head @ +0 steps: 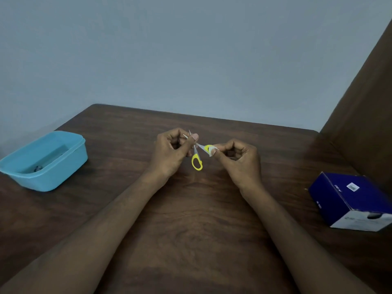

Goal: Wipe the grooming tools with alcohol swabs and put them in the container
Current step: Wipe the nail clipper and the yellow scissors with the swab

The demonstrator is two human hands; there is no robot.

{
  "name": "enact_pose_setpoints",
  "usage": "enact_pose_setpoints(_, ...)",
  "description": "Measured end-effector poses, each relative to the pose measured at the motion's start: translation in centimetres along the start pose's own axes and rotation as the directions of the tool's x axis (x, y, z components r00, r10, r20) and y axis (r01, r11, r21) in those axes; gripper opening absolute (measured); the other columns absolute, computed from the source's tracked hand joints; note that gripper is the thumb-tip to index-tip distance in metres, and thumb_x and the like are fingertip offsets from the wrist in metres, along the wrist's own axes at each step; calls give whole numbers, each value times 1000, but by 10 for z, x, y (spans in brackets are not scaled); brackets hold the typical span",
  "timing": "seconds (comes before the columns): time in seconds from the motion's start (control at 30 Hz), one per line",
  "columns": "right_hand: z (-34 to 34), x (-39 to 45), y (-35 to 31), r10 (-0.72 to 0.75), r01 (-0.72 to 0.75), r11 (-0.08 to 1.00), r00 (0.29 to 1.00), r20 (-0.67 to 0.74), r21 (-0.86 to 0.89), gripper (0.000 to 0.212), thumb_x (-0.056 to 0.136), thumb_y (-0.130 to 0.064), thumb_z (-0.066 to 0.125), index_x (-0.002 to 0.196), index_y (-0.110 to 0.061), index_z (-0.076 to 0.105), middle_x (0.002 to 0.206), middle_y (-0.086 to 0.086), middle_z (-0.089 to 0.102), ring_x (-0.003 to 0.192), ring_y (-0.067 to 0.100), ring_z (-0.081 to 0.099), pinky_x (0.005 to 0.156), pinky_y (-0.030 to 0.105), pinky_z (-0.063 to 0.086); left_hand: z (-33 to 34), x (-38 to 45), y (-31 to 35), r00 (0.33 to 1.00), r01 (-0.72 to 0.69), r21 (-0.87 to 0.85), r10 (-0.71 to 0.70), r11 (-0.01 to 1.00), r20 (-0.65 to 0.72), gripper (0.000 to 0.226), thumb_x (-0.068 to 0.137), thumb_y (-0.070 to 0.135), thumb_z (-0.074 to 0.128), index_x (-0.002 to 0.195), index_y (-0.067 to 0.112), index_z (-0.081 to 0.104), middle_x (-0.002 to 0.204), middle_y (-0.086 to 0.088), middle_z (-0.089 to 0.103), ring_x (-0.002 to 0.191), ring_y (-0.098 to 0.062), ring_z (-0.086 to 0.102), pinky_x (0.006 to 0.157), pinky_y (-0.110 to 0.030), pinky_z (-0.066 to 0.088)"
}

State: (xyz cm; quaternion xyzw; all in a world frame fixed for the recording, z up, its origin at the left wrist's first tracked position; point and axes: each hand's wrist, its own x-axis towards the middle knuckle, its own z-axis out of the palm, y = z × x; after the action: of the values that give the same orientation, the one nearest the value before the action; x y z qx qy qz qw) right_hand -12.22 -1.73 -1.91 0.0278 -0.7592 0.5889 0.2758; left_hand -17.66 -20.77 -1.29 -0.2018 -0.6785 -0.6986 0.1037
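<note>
Blue box (347,200) right, container (45,161) left

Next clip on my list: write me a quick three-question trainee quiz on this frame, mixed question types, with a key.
1. True or false: the scissors already lie in the blue container.
2. Multiple choice: the white swab is pinched by A) the left hand B) the right hand C) neither.
3. Fill in: the dark blue box sits on the table to the person's ____.

Key: 1 false, both hands hold them above the table; 2 B; 3 right.
</note>
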Motion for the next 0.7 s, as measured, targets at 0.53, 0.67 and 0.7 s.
enact_pose_setpoints(0.53,5,-5,-3,-155,167,953,986,66,-255,5,95,-14,79,97,-19,80,75,-7,79,68,0,76,75,29,63,-6,-3,-6,998,-59,109,61,992,-15,20,98,18,79,79,21,72,71,-18,70,62,-19,66,64,-32,59)
enact_pose_setpoints(0.67,5,-7,-10,-189,182,953,982,-7,-242,6,100,-18,73,96,-19,78,73,-11,78,70,-3,75,76,30,62,-7,-4,-5,998,-22,89,26,996,-50,18,99,16,78,82,13,72,76,-32,68,64,-19,65,65,-31,58)
enact_pose_setpoints(0.7,3,-6,-11,-166,146,966,983,-77,-215,7,100,-20,72,97,-20,78,73,-11,78,71,-3,75,77,31,62,-7,-5,-5,999,-11,90,15,996,-40,19,99,16,78,82,13,71,73,-27,68,63,-17,65,65,-30,57)
